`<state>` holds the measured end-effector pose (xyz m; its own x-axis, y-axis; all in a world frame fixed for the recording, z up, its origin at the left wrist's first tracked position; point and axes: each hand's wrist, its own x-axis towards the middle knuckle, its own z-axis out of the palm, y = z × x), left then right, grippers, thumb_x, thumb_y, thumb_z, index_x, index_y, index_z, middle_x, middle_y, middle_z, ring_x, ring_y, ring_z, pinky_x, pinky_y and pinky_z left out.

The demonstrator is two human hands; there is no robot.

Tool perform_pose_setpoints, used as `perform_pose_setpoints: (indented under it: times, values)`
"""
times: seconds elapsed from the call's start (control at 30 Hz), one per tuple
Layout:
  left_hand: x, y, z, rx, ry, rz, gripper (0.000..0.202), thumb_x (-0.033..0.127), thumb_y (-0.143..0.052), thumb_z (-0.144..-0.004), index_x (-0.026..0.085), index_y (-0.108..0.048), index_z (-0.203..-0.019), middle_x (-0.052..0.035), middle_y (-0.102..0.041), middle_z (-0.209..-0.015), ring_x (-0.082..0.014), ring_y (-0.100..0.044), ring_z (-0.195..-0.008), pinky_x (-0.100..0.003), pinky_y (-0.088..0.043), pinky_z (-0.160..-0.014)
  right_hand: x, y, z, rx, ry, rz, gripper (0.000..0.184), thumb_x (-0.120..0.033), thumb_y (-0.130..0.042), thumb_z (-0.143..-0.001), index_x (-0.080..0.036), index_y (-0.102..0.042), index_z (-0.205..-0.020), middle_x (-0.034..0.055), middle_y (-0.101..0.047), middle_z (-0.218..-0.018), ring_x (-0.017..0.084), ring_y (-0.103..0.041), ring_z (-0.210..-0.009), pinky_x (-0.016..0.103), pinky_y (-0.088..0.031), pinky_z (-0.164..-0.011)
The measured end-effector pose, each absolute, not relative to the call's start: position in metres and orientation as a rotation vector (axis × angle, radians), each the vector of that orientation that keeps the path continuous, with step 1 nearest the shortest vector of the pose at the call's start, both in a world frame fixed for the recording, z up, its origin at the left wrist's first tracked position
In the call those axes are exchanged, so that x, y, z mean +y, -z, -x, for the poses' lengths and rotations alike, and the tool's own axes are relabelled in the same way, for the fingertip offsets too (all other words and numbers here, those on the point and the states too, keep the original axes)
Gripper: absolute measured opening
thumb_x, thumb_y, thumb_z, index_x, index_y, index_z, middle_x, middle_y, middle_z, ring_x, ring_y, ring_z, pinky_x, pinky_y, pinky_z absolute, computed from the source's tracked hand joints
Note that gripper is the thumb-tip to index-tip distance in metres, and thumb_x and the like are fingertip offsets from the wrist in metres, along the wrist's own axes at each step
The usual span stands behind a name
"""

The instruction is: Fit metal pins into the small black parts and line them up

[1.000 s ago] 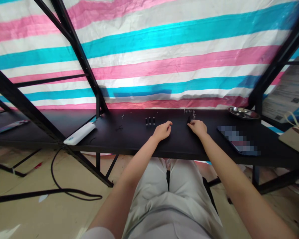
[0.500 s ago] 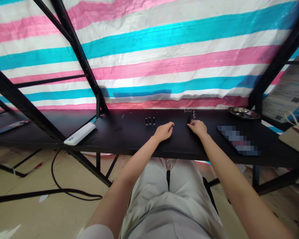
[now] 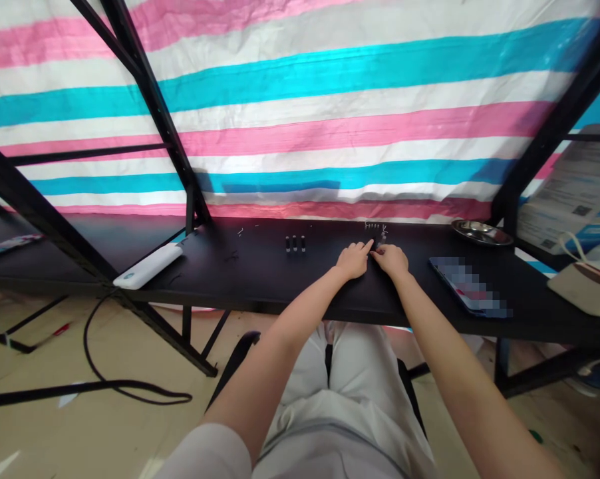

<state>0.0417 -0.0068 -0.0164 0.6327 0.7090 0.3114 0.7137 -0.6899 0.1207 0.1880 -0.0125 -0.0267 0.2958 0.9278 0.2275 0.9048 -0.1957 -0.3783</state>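
Both my hands rest on a black table [image 3: 260, 279] in front of me. My left hand [image 3: 352, 259] has its fingers curled, with the forefinger stretched toward a small dark part [image 3: 378, 243] near the table's back edge. My right hand [image 3: 390, 259] is curled beside it, its fingertips at the same small part; what they pinch is too small to make out. Tiny pale bits [image 3: 374, 228] lie just behind the hands. Three small black cylinders [image 3: 295, 244] stand in a row to the left of my left hand.
A white power bank [image 3: 148, 266] lies at the table's left. A phone [image 3: 467, 286] lies to the right, and a steel dish [image 3: 481, 233] sits behind it. Black frame bars [image 3: 155, 113] rise on both sides. A black cable [image 3: 100, 379] trails on the floor.
My left hand has slid right until it meets my right hand at the small part. The view has shifted a little.
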Motion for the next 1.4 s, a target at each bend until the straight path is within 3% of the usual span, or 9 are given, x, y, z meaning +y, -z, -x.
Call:
perform_pose_setpoints:
  times: [0.2,0.5,0.8,1.07,1.4]
  values:
    - [-0.006,0.020,-0.049,-1.204,0.532,2.800,0.051,0.021,-0.030,-0.090,0.018,-0.025,-0.141,-0.0095,-0.046,-0.131,-0.0213,-0.045,-0.109,-0.034,-0.040,-0.086,-0.013,0.026,-0.188,-1.645,-0.062,2.133,0.029,-0.045,-0.052,-0.079,-0.023,-0.070,-0.083,0.0085,-0.069,-0.086,0.021,-0.064,-0.084,0.027,-0.045,-0.067]
    - [-0.008,0.023,-0.049,-1.206,0.541,2.779,0.050,0.019,-0.030,-0.090,0.017,-0.028,-0.140,-0.0111,-0.048,-0.127,-0.0228,-0.044,-0.109,-0.037,-0.040,-0.086,-0.015,0.025,-0.187,-1.636,-0.072,2.104,0.029,-0.043,-0.053,-0.078,-0.023,-0.071,-0.088,0.0093,-0.070,-0.090,0.023,-0.063,-0.086,0.028,-0.045,-0.068]
    - [-0.008,0.024,-0.049,-1.230,0.541,2.761,0.050,0.019,-0.030,-0.090,0.016,-0.027,-0.140,-0.0114,-0.049,-0.126,-0.0230,-0.044,-0.108,-0.037,-0.039,-0.086,-0.014,0.029,-0.204,-1.516,-0.074,2.054,0.028,-0.044,-0.057,-0.075,-0.019,-0.069,-0.079,0.0092,-0.069,-0.082,0.022,-0.063,-0.081,0.028,-0.044,-0.069]
    - [-0.009,0.023,-0.049,-1.245,0.533,2.755,0.052,0.020,-0.032,-0.089,0.017,-0.026,-0.140,-0.0117,-0.049,-0.124,-0.0231,-0.044,-0.108,-0.038,-0.039,-0.087,-0.015,0.031,-0.211,-1.498,-0.146,1.980,0.022,-0.022,-0.054,-0.073,-0.017,-0.067,-0.090,0.0076,-0.069,-0.086,0.020,-0.063,-0.083,0.026,-0.044,-0.073]
    - [-0.009,0.023,-0.050,-1.235,0.566,2.761,0.051,0.020,-0.032,-0.089,0.015,-0.027,-0.140,-0.0103,-0.049,-0.126,-0.0230,-0.044,-0.107,-0.036,-0.039,-0.085,-0.018,0.029,-0.203,-1.456,-0.069,2.147,0.030,-0.041,-0.056,-0.077,-0.021,-0.072,-0.093,0.0109,-0.069,-0.093,0.024,-0.063,-0.089,0.030,-0.046,-0.074]
